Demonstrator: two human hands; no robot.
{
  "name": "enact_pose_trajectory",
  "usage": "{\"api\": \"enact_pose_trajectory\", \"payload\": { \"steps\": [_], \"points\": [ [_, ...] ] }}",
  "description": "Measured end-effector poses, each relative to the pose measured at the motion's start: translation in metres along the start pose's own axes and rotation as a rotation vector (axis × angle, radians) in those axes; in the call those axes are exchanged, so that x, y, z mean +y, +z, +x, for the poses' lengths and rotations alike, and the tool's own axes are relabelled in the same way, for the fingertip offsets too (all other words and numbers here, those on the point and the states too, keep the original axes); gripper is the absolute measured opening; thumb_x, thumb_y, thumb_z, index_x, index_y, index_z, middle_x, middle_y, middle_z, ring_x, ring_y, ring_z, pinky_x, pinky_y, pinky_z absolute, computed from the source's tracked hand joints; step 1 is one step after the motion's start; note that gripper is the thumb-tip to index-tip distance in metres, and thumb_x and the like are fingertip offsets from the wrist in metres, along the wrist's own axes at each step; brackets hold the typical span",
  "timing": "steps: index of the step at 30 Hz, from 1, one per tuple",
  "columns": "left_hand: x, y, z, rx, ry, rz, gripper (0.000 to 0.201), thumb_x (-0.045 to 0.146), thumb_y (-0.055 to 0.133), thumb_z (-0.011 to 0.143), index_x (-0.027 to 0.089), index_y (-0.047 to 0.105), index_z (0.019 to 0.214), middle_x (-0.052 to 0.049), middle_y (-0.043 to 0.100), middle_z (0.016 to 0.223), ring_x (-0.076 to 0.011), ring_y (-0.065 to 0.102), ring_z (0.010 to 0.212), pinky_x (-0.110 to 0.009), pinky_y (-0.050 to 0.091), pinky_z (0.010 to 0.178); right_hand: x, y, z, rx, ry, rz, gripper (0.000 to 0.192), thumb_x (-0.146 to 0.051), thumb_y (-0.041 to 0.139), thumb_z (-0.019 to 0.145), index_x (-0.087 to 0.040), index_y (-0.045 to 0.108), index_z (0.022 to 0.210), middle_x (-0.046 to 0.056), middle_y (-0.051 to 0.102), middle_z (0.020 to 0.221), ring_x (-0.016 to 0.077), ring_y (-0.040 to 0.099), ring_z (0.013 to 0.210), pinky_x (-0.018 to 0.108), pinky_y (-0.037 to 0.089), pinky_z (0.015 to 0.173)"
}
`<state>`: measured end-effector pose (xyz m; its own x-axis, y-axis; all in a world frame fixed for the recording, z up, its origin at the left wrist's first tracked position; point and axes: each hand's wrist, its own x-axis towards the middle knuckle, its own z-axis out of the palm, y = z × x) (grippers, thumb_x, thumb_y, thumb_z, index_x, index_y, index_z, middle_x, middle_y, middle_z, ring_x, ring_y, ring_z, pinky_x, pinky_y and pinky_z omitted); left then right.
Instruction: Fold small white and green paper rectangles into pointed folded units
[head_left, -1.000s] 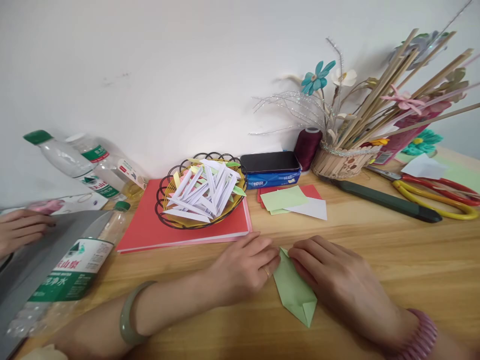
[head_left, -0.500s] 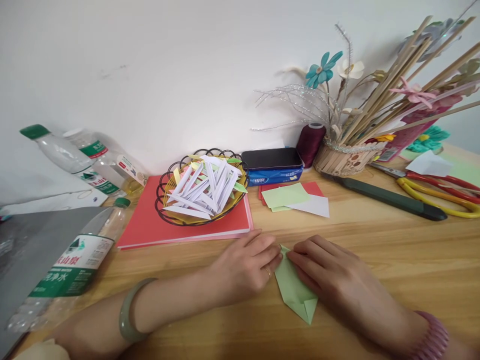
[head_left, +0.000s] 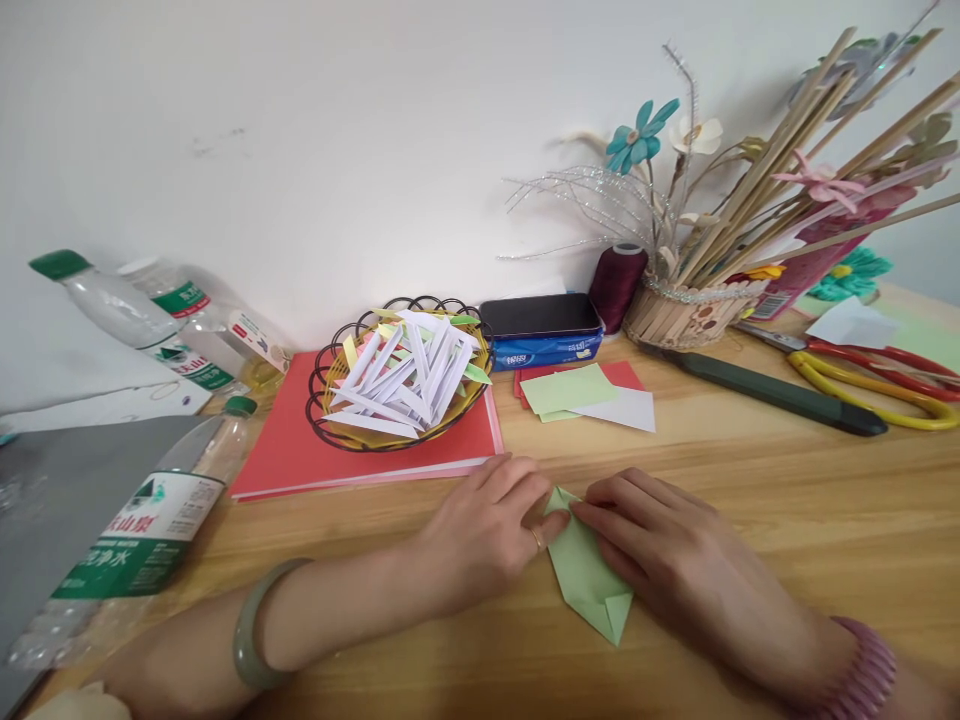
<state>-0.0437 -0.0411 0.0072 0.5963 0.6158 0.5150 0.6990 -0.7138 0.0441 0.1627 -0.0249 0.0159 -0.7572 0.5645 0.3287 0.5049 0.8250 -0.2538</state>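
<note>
A light green folded paper point(head_left: 589, 570) lies on the wooden table between my hands, with a small folded corner at its near end and creased flaps at its far end. My left hand point(head_left: 499, 525) grips the paper's far left edge, its thumb on top and its fingers curled at the edge. From the other side, my right hand point(head_left: 667, 540) presses its fingertips on the far end of the paper and covers the right edge. Behind them is a black-rimmed basket point(head_left: 322, 425) of folded white and coloured paper strips.
The basket stands on red paper sheets point(head_left: 277, 440). Behind my hands lie small green and white paper slips point(head_left: 577, 390). Plastic bottles point(head_left: 150, 530) are at left. A phone on a blue pack point(head_left: 540, 350), a thread spool point(head_left: 619, 290), a dark green-handled tool point(head_left: 780, 390) and scissors point(head_left: 885, 380) lie further back.
My left fingers have shifted slightly back from the paper's far corner, showing more of it, while the thumb stays on the edge. My right hand has hardly moved.
</note>
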Motion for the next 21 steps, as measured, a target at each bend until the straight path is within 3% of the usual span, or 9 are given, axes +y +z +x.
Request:
{"api": "enact_pose_trajectory", "payload": {
  "steps": [3,7,13,16,21],
  "points": [
    [0.002,-0.001,0.004,-0.001,-0.104,-0.045,0.037,0.035,0.034,0.097,0.013,0.058,0.079,-0.006,0.058,0.082,-0.0142,0.056,0.079,-0.026,0.051,0.075,0.002,0.001,0.0,-0.011,0.0,0.015,0.015,-0.012,0.045,0.088,-0.015,0.059,0.088,0.006,0.056,0.082,0.0189,0.052,0.074,0.033,0.046,0.063],
    [0.001,-0.002,0.005,-0.009,0.008,0.005,0.035,0.028,0.035,0.097,0.015,0.057,0.074,-0.004,0.055,0.079,-0.0151,0.054,0.082,-0.027,0.05,0.076,0.004,0.007,0.003,-0.022,-0.002,-0.001,0.021,-0.01,0.045,0.086,-0.014,0.058,0.101,0.006,0.055,0.083,0.0197,0.052,0.076,0.035,0.047,0.066],
    [-0.002,-0.001,0.004,-0.05,0.046,0.014,0.027,0.027,0.039,0.096,0.015,0.059,0.083,-0.005,0.056,0.082,-0.0162,0.054,0.084,-0.029,0.05,0.079,0.007,0.006,0.006,-0.105,0.073,0.091,0.033,-0.007,0.042,0.082,-0.015,0.055,0.112,0.006,0.053,0.086,0.0183,0.055,0.079,0.034,0.05,0.07],
    [-0.003,0.001,0.003,-0.052,0.08,0.039,0.021,0.025,0.043,0.095,0.016,0.06,0.088,-0.004,0.057,0.083,-0.0168,0.055,0.086,-0.032,0.049,0.082,0.009,0.001,0.004,-0.087,0.085,0.171,0.038,-0.006,0.04,0.083,-0.017,0.051,0.118,0.007,0.055,0.094,0.0175,0.056,0.086,0.033,0.05,0.075],
    [-0.006,0.001,-0.002,-0.084,0.167,0.092,0.017,0.021,0.046,0.093,0.017,0.062,0.098,-0.007,0.062,0.105,-0.0222,0.051,0.111,-0.04,0.044,0.095,0.012,-0.004,0.001,-0.159,0.079,0.175,0.033,-0.007,0.04,0.083,-0.019,0.055,0.111,0.005,0.053,0.088,0.0166,0.055,0.077,0.031,0.049,0.067]
  ]
}}
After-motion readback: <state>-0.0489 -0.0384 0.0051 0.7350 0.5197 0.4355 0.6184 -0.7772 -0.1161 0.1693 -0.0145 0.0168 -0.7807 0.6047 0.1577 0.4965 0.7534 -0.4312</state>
